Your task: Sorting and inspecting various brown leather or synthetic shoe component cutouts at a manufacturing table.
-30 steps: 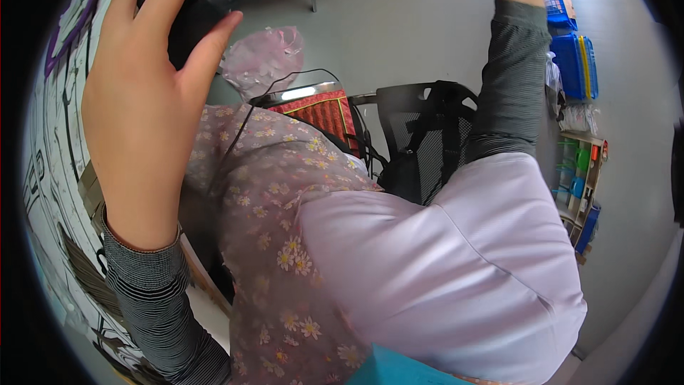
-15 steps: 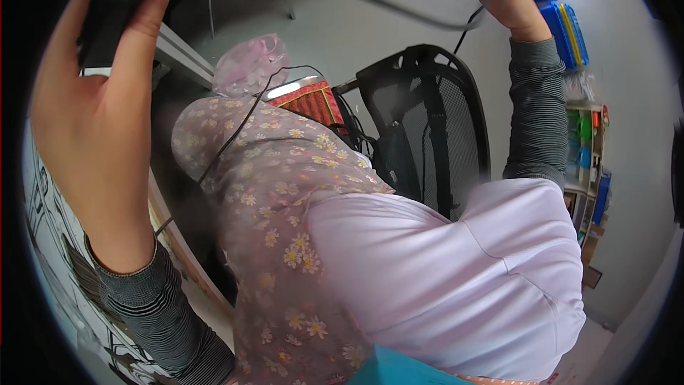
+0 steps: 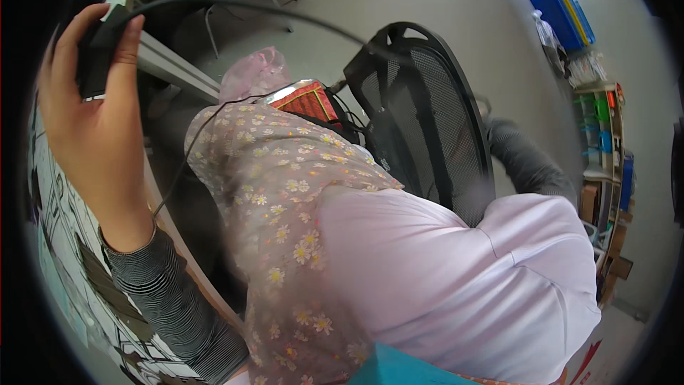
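Step in hand: left hand [image 3: 92, 128] is gripping one dark device [image 3: 96, 57], raised at upper left beside the counter [image 3: 178, 75]; one black cable [image 3: 242, 11] is arcing off it toward one mesh chair [image 3: 427, 114]. Right hand is lying out of view behind the chair; only a grey sleeve [image 3: 527, 160] is showing, so its state cannot be told. Next move is likely calling for slack in the cable.

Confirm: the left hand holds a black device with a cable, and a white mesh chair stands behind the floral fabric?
Not quite. The chair is black mesh, not white, as the head view shows. The left hand does hold a black device with a cable, and the floral fabric lies in front.
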Demonstrator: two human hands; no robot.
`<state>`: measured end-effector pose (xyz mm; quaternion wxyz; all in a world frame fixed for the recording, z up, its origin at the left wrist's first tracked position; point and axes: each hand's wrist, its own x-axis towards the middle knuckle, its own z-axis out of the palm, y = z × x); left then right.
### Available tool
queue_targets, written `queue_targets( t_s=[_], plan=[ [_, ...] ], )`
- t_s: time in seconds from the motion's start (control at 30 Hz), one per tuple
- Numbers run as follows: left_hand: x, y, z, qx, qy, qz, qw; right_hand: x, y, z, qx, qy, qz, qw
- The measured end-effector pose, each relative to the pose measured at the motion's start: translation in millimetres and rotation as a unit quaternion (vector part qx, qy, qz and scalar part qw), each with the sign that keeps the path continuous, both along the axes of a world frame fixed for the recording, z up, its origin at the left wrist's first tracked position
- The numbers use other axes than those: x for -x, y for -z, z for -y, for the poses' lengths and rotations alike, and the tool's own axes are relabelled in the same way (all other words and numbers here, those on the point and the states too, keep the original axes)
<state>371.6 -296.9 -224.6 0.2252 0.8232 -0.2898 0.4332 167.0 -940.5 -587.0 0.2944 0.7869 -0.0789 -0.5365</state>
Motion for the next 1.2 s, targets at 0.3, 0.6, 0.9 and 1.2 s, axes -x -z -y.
queue_targets(
  t_s=[0.3, 0.6, 0.9, 1.2],
  plan=[
    [22, -3, 18, 0.031, -0.021, -0.074, 0.997, -16, -95, -68, -0.211, 0.269, 0.032, 0.939],
    [39, 3, 11, 0.022, 0.031, -0.058, 0.998, -34, -183, -129, -0.39, 0.407, 0.012, 0.826],
    [54, -17, 13, 0.022, -0.054, -0.029, 0.998, 36, -116, -312, -0.366, 0.394, -0.274, 0.797],
    [58, -21, -51, 0.083, -0.076, 0.001, 0.994, 155, -191, -97, -0.321, 0.393, -0.465, 0.726]
  ],
)
